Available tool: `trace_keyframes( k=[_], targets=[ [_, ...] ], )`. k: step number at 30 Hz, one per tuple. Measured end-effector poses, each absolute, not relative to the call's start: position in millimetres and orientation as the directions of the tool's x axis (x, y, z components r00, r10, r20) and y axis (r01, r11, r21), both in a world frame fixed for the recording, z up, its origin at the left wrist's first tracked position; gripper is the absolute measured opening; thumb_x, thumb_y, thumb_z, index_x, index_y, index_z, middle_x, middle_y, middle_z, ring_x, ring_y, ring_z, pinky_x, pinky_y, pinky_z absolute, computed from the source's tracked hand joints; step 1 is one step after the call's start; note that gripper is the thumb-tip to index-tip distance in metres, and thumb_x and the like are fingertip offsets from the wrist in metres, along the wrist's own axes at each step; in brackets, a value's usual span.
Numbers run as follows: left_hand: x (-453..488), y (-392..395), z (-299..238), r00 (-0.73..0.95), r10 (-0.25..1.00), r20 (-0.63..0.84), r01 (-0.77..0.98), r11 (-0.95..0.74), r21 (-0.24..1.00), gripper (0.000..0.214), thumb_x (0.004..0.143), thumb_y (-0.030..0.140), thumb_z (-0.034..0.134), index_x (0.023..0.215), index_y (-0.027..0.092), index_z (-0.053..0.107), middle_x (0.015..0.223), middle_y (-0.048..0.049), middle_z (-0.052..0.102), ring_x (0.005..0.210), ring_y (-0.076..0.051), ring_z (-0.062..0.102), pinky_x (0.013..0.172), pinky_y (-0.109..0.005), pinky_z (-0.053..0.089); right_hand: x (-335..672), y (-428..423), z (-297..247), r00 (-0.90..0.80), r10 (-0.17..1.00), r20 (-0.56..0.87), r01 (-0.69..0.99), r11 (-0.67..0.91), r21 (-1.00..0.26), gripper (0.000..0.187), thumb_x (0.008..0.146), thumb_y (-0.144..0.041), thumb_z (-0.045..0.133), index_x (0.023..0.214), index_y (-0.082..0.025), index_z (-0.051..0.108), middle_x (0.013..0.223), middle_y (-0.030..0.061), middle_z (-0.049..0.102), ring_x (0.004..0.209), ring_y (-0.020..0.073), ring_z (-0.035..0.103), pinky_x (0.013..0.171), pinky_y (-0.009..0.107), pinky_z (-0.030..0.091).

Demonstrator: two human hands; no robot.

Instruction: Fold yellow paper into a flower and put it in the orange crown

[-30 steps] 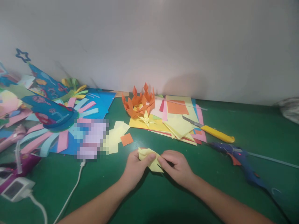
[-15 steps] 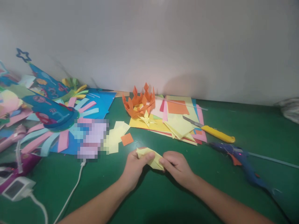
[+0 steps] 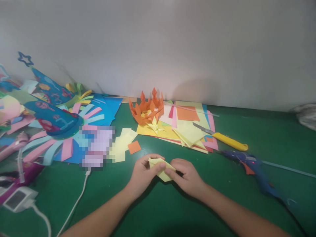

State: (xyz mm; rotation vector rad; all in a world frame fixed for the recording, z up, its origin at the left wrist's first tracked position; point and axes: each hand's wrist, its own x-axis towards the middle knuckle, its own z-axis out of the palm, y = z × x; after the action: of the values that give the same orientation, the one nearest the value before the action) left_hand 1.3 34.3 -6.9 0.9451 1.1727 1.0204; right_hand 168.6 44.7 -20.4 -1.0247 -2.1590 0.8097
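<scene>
A folded piece of pale yellow paper [image 3: 165,175] is held between my two hands, above the green tabletop. My left hand [image 3: 145,176] is closed on its left part, thumb on top and fingers behind. My right hand [image 3: 186,176] pinches the right side, its thumb near the left thumb; the other fingers are curled and partly hidden. Beyond the hands stand an orange folded-paper crown [image 3: 145,113] and a small yellow paper star flower [image 3: 155,126]. A small orange paper square [image 3: 134,147] and loose pale yellow paper pieces [image 3: 120,146] lie to the left of them.
Right of my hands are a yellow utility knife [image 3: 229,141] with its blade out and a blue glue gun [image 3: 256,171]. Coloured paper sheets [image 3: 189,113] lie near the wall. Decorated blue cone hats [image 3: 54,115], a blurred-out lilac object [image 3: 98,146] and a white cable [image 3: 80,200] are leftward.
Both thumbs have come closer together on the paper, the right one sliding left. The paper has turned slightly and shifted a little to the right. The surrounding objects stay in place.
</scene>
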Motion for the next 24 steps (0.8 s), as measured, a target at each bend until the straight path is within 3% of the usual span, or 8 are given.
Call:
trace_keyframes(
  k=[3, 12, 17, 21, 24],
  targets=[
    [-2.7, 38.2, -6.0, 0.097, 0.970, -0.222, -0.108, 0.232, 0.967, 0.020, 0.067, 0.030, 0.073, 0.079, 0.016, 0.066, 0.074, 0.0007, 0.062, 0.064, -0.008, 0.053, 0.058, -0.018, 0.042, 169.7, 45.0, -20.3, -0.524, 0.810, 0.262, 0.435, 0.520, -0.735, 0.042, 0.091, -0.034, 0.041, 0.052, -0.017, 0.038, 0.051, -0.0047, 0.031, 0.049, 0.0089, 0.036, 0.050, 0.023, 0.027],
    [-7.5, 42.7, -6.8, 0.087, 0.955, -0.284, -0.220, 0.297, 0.929, 0.018, 0.064, 0.030, 0.075, 0.066, 0.014, 0.066, 0.066, 0.0003, 0.064, 0.061, -0.008, 0.053, 0.058, -0.018, 0.042, 170.4, 44.8, -18.5, -0.515, 0.811, 0.277, 0.457, 0.533, -0.712, 0.043, 0.091, -0.031, 0.041, 0.050, -0.018, 0.039, 0.050, -0.0044, 0.031, 0.048, 0.0092, 0.036, 0.049, 0.023, 0.028],
    [-11.3, 44.2, -9.8, 0.075, 0.959, -0.275, -0.191, 0.284, 0.940, 0.014, 0.067, 0.029, 0.073, 0.068, 0.016, 0.067, 0.070, -0.0003, 0.067, 0.061, -0.009, 0.055, 0.060, -0.020, 0.044, 172.2, 47.6, -20.1, -0.405, 0.864, 0.299, 0.529, 0.488, -0.694, 0.041, 0.090, -0.033, 0.044, 0.052, -0.017, 0.051, 0.050, -0.0017, 0.046, 0.049, 0.0108, 0.045, 0.050, 0.023, 0.033],
    [-16.4, 49.5, -11.3, 0.052, 0.997, -0.055, 0.114, 0.049, 0.992, 0.008, 0.072, 0.025, 0.067, 0.072, 0.017, 0.069, 0.077, -0.0042, 0.068, 0.071, -0.014, 0.060, 0.067, -0.025, 0.047, 177.0, 52.5, -21.1, -0.296, 0.901, 0.318, 0.547, 0.433, -0.716, 0.023, 0.086, -0.028, 0.052, 0.072, -0.020, 0.068, 0.066, 0.0020, 0.067, 0.061, 0.0147, 0.060, 0.057, 0.024, 0.044],
    [-22.0, 53.8, -13.0, 0.164, 0.965, 0.204, 0.308, -0.246, 0.919, 0.009, 0.077, 0.017, 0.060, 0.076, 0.018, 0.069, 0.079, -0.0052, 0.069, 0.077, -0.016, 0.062, 0.073, -0.028, 0.048, 181.1, 56.7, -21.4, -0.286, 0.875, 0.392, 0.527, 0.485, -0.698, 0.022, 0.084, -0.018, 0.050, 0.086, -0.024, 0.071, 0.083, 0.0021, 0.073, 0.076, 0.0165, 0.066, 0.069, 0.027, 0.050]
  ],
)
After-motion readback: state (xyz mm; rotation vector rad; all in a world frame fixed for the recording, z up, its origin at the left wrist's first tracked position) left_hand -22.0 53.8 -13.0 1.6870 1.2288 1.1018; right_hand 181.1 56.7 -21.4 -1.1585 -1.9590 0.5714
